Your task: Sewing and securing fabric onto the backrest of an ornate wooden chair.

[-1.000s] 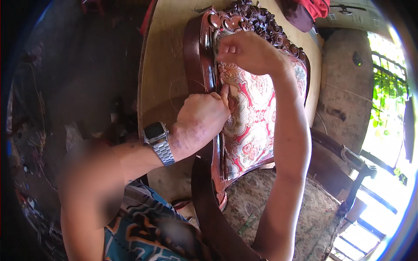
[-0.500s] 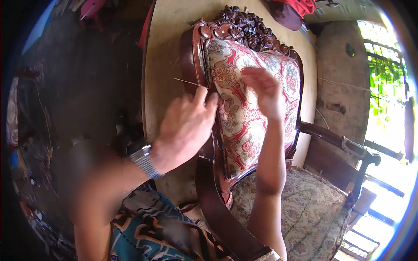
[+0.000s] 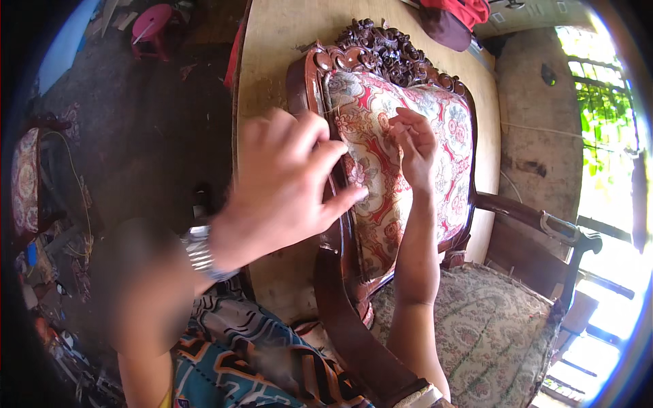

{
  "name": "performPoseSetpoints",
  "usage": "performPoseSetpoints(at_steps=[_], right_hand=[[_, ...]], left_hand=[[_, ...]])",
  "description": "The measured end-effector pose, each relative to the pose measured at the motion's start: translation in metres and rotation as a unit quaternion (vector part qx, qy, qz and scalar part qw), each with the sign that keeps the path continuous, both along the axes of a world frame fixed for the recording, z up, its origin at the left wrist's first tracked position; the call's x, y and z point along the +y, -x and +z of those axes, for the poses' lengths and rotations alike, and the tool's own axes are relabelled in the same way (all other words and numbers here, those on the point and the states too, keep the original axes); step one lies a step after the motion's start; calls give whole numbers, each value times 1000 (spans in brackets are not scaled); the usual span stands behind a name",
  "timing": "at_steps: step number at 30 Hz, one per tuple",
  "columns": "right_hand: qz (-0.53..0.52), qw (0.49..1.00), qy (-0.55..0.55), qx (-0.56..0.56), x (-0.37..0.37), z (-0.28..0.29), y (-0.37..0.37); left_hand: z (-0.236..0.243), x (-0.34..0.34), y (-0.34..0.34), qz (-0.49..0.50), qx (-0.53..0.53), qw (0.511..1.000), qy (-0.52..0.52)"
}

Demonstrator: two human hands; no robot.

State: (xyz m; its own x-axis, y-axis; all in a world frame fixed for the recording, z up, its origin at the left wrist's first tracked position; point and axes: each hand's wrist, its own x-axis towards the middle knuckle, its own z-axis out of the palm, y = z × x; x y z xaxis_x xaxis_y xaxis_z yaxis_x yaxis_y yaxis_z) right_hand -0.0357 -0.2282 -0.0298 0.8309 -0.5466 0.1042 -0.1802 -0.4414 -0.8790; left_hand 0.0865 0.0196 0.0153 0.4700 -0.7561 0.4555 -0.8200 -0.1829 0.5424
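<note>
A carved dark-wood armchair (image 3: 329,224) has a backrest cushion (image 3: 381,177) in cream, red and floral cloth. At the backrest's left edge, my left hand (image 3: 286,180), with a metal-band watch (image 3: 198,253) on the wrist, is raised with thumb and forefinger apart. Nothing shows between those fingers, though motion blurs them somewhat. In front of the cushion's upper middle is my right hand (image 3: 415,143), its fingers curled and the thumb pressed toward them. What the pinch holds, if anything, is too small to make out.
The seat (image 3: 476,333) has faded floral cloth. Behind the backrest stands a plywood panel (image 3: 269,75), with a red and dark bag (image 3: 452,20) at its top. A pink stool (image 3: 151,27) stands far left. Another floral-covered piece (image 3: 27,180) and scattered odds and ends lie along the left.
My left hand has opened its pinch and come up and nearer; the thin needle-like rod by its fingers no longer shows. My right hand's fingers have curled in.
</note>
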Motion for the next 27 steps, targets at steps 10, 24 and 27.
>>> performPoseSetpoints(at_steps=[10, 24, 27], right_hand=[[73, 977, 192, 54, 15, 11, -3], [108, 986, 121, 49, 33, 4, -26], [123, 947, 294, 38, 36, 5, -28]], left_hand=[[-31, -35, -9, -89, 435, 893, 75], [-68, 4, -97, 57, 501, 863, 13], [-70, 2, -100, 57, 525, 849, 3]])
